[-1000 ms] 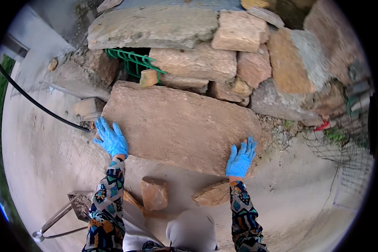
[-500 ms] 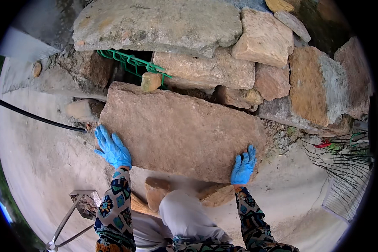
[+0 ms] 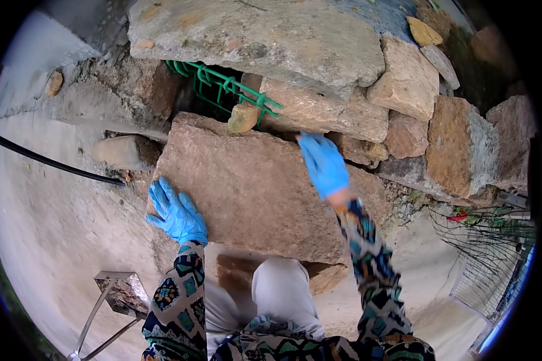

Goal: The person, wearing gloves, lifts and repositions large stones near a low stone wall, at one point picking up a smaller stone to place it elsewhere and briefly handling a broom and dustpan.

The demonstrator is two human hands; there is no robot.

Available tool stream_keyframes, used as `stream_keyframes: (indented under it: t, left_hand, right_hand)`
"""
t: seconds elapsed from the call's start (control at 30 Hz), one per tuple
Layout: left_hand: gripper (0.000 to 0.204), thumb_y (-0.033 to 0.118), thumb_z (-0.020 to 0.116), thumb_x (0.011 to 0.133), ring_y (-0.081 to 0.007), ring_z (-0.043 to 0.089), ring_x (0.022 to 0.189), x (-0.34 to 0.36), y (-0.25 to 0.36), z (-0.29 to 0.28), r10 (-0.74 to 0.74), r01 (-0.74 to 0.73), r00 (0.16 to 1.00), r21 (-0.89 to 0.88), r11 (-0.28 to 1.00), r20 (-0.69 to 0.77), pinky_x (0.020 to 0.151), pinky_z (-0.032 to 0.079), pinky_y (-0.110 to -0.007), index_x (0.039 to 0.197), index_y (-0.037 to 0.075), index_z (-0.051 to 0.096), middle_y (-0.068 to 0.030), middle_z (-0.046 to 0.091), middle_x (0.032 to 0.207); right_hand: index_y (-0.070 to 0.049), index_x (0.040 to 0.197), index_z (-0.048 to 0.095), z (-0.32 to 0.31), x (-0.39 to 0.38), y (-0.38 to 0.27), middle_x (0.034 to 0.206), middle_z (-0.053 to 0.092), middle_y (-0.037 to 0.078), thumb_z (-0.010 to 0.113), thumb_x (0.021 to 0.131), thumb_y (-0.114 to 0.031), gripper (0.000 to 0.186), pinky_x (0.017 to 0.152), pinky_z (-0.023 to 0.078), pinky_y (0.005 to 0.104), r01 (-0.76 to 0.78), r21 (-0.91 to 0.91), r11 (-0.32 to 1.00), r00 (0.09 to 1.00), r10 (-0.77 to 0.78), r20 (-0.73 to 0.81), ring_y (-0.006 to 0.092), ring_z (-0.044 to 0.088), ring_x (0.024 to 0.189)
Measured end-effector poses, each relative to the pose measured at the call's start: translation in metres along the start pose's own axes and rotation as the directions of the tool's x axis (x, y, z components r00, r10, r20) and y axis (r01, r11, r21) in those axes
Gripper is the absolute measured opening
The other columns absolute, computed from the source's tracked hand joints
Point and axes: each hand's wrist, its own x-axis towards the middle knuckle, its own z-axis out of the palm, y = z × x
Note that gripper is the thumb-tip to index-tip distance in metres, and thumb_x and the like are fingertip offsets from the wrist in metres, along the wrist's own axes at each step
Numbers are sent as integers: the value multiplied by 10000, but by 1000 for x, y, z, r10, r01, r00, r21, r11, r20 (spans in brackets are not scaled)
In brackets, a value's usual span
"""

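Note:
A large flat reddish-brown stone slab (image 3: 241, 186) lies in front of me, its left end slightly farther off than its right. My left hand (image 3: 176, 212), in a blue glove, rests on the slab's left end with fingers spread. My right hand (image 3: 323, 165), also gloved in blue, is over the slab's far edge, beside the gap under the stacked stones. It is blurred, and its fingertips are partly hidden; a small pinkish-brown spot shows at their tip. On the far edge of the slab sits a small yellowish stone (image 3: 243, 118), next to a green wire mesh (image 3: 223, 84).
Beyond the slab, a big grey stone (image 3: 259, 45) tops other wall stones (image 3: 403, 75). A black hose (image 3: 54, 162) lies at left, with a metal-framed tool (image 3: 123, 293) nearer me. Brown stones (image 3: 238, 271) lie by my knees. Wire and twigs (image 3: 488, 234) are at right.
My right hand has left the slab's near right corner and moved up and left to its far edge. My left hand stays on the left end. The view has shifted slightly.

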Motion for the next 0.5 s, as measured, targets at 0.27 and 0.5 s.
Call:
stream_keyframes:
  t: [0.27,0.5]
  left_hand:
    - [465,282,285,860,-200,127,1250,-2,5,-2,1,-1,999,4,1000,40,948,17,-550,1302,185,177,-26,151,1356]
    - [493,272,324,836,-204,128,1250,-2,5,-5,-23,27,998,-60,998,62,952,1,-544,1299,172,187,-42,155,1354]
  right_hand:
    - [-162,1203,387,76,66,60,1204,413,127,377,795,-254,418,895,324,351,-309,-37,950,605,226,763,309,423,1056]
    - [-81,1151,434,110,86,73,1212,402,121,337,807,-232,387,917,306,332,-104,-160,982,464,190,865,278,395,1097]
